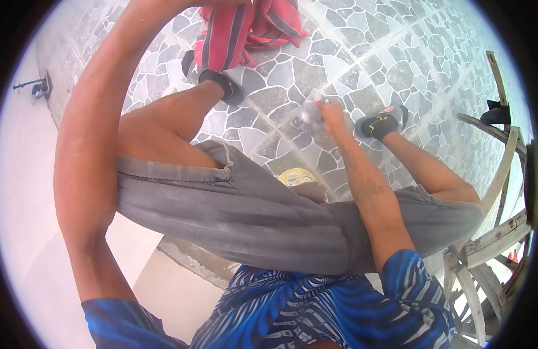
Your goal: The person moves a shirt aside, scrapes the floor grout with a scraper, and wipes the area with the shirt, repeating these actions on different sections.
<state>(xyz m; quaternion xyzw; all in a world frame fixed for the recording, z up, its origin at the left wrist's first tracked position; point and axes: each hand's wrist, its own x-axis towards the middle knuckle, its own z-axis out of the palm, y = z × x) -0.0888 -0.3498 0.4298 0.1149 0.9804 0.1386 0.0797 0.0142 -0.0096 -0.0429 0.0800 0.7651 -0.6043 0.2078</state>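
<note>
A seated person's right hand (332, 113) pinches a clear plastic bag (308, 118) on the tiled floor (397, 64), while the left hand, raised toward striped cloth (234, 29), stays out of view.

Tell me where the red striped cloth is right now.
In the head view, the red striped cloth is at the top centre, on the stone-tile floor, just above the sandalled foot, where the left arm reaches.
</note>
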